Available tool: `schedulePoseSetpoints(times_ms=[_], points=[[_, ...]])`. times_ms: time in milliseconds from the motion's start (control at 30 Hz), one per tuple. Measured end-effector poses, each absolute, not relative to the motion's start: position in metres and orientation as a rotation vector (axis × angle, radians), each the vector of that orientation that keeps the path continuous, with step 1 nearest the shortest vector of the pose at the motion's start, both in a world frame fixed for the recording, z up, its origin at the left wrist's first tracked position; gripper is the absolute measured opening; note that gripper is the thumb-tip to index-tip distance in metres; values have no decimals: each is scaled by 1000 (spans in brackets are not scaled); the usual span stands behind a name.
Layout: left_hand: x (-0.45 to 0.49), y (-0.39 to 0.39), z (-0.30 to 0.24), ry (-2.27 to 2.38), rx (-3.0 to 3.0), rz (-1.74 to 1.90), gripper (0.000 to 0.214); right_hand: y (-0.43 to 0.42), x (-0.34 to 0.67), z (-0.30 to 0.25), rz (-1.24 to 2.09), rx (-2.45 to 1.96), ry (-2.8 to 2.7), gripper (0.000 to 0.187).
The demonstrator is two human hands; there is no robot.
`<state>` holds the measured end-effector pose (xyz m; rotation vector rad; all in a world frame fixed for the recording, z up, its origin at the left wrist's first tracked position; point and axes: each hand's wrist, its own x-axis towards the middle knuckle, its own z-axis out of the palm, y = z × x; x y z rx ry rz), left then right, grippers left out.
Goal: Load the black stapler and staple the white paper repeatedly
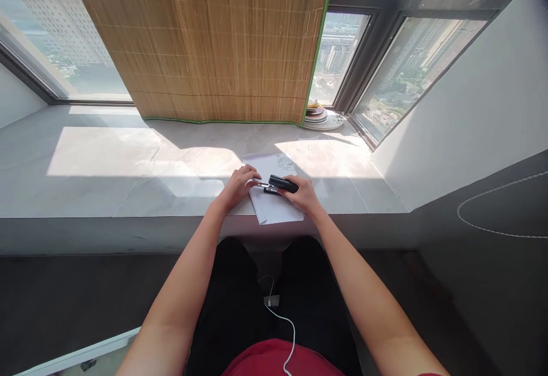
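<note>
A black stapler [282,183] lies on a white sheet of paper [274,205] at the front edge of a pale stone window ledge [98,188]. My right hand [302,195] is wrapped round the stapler's right end from below. My left hand [237,186] is curled at its left end, fingertips pinching the silver metal front of the stapler. The paper carries a small printed patch near its far corner.
A bamboo blind [214,45] with green trim hangs over the middle window. A stack of plates [319,116] stands at the back right of the ledge. A white wall [466,113] closes the right side. A white cable [285,319] runs over my lap.
</note>
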<state>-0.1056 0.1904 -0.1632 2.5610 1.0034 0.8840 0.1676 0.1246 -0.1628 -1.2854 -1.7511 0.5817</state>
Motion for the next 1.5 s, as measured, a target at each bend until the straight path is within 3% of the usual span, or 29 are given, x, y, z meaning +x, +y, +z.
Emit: schedulePoseSetpoints(times_ms=[467, 800, 1500], points=[[-100, 185, -157, 1025, 2592, 718, 14, 125, 168, -164, 563, -1284, -1772, 24], [-104, 186, -158, 974, 2426, 917, 12, 125, 169, -164, 564, -1278, -1771, 25], [-105, 185, -160, 944, 2363, 848, 18, 122, 167, -157, 578, -1293, -1778, 24]])
